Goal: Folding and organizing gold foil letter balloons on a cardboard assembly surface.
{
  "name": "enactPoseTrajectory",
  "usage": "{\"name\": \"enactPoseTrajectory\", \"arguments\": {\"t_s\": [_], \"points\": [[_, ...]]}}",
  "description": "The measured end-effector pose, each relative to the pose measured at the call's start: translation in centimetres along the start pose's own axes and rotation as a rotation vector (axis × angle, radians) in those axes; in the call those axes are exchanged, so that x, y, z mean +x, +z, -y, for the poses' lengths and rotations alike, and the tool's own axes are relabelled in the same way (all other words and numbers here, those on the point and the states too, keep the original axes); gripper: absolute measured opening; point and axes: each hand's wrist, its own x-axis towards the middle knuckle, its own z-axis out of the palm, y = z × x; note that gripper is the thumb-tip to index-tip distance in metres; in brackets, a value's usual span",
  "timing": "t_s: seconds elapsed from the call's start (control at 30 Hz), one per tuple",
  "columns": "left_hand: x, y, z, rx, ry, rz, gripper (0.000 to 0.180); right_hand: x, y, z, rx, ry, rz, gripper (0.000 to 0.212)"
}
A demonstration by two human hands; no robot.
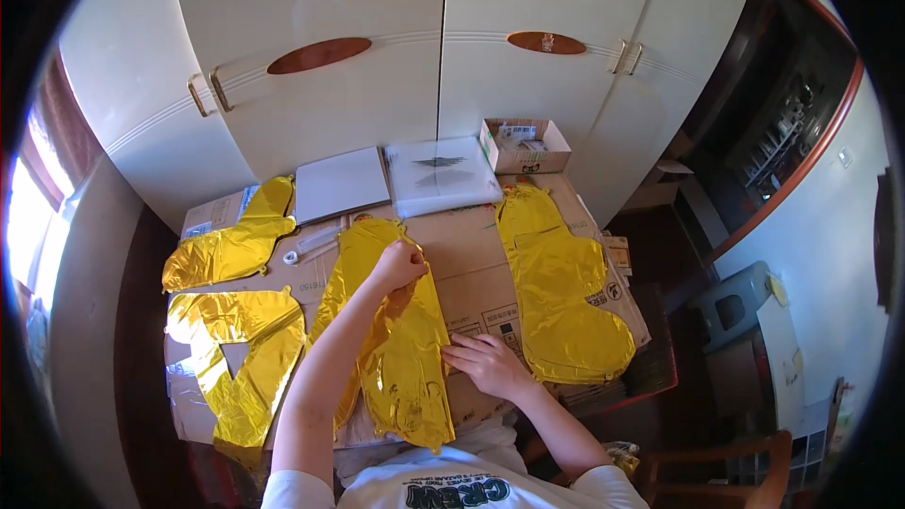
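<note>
A flat gold foil balloon (pixel 405 358) lies lengthwise on flattened cardboard (pixel 471 254) in front of me. My left hand (pixel 398 264) pinches its upper part, fingers closed on the foil. Against the balloon's right edge, lower down, my right hand (pixel 485 363) rests with fingers spread flat on foil and cardboard. Another gold foil balloon (pixel 556 292) lies flat to the right. Two more gold balloons lie to the left, one at the back (pixel 231 245) and one nearer me (pixel 240 349).
Two white flat packets (pixel 341 184) (pixel 443 174) and a small open cardboard box (pixel 524 146) sit at the back. White cupboard doors (pixel 377 57) rise behind. A thin white tube (pixel 306 250) lies by the left balloon. A wooden chair (pixel 745 471) stands lower right.
</note>
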Motion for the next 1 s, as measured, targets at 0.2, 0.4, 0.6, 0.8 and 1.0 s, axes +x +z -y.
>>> {"name": "enactPoseTrajectory", "arguments": {"t_s": [0.2,0.4,0.6,0.8,1.0], "points": [[-0.1,-0.2,-0.3,0.005,-0.028,0.01,0.021,0.0,-0.2,0.0,0.008,0.0,0.003,0.029],[0.2,0.7,1.3,0.067,0.034,-0.074,0.021,0.0,0.1,0.0,0.043,0.003,-0.008,0.029],[-3.2,1.7,-2.1,0.367,0.26,-0.313,0.022,-0.1,0.3,-0.3,0.074,0.022,-0.015,0.027],[-10.5,4.3,-4.5,0.57,0.495,-0.203,0.048,0.0,0.4,-0.4,0.075,0.015,-0.003,0.027],[-9.6,4.6,-3.8,0.599,0.343,-0.166,0.067,0.0,0.3,-0.4,0.099,0.031,0.008,0.026]]}}
